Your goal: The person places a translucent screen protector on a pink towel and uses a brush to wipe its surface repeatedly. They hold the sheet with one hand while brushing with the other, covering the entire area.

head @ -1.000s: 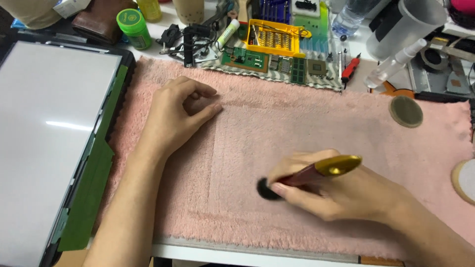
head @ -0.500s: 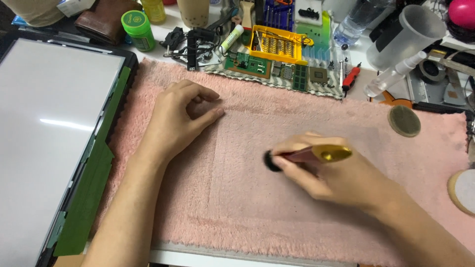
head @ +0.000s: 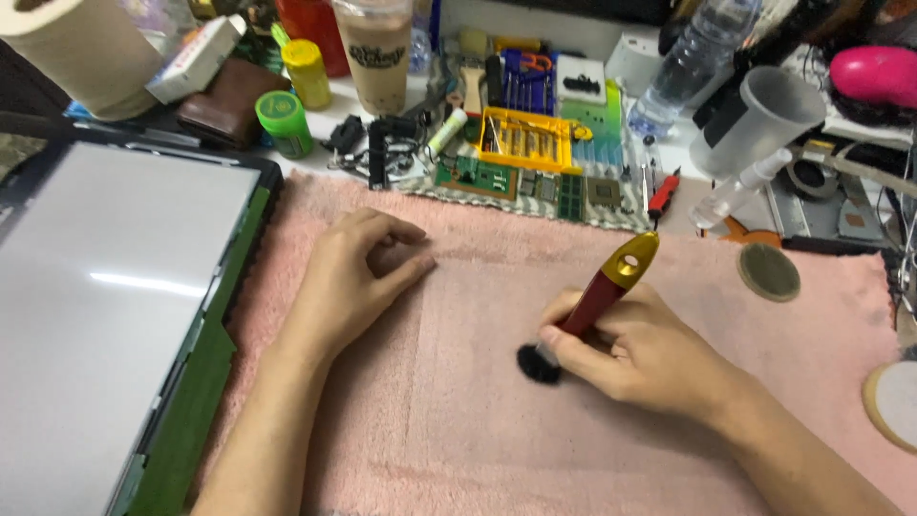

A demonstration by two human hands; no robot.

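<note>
Brush (head: 587, 311) lies in the right hand (head: 640, 358), over the middle of a pink towel (head: 497, 430) spread on the surface. It looks light and easy to steer: a short red handle, stiff, with a glossy gold cap that has a hole through it, and a small tuft of black bristles (head: 537, 363) that should be soft and give way under little pressure. The smooth handle could slip, so the sensible place to take it is low on the red part, close to the bristles, and that is where the fingers close round it now, thumb and fingertips pinching just above the tuft. Its long axis runs on a slant: bristles down and toward the lower left, touching the towel, gold cap up and toward the upper right, pointing away from the person.

Left hand (head: 358, 277) rests palm down on the towel, well apart from the brush, fingers loosely curled and holding nothing.

Left of the towel lies a large tablet (head: 105, 315) in a dark case with a green flap. Beyond the towel's far edge sit green circuit boards (head: 482, 177), a yellow tool case (head: 525, 139), a small red screwdriver (head: 662, 191), a green-capped jar (head: 284, 122) and a drink cup (head: 374, 48). A round grey disc (head: 769, 272) lies on the towel to the right.
</note>
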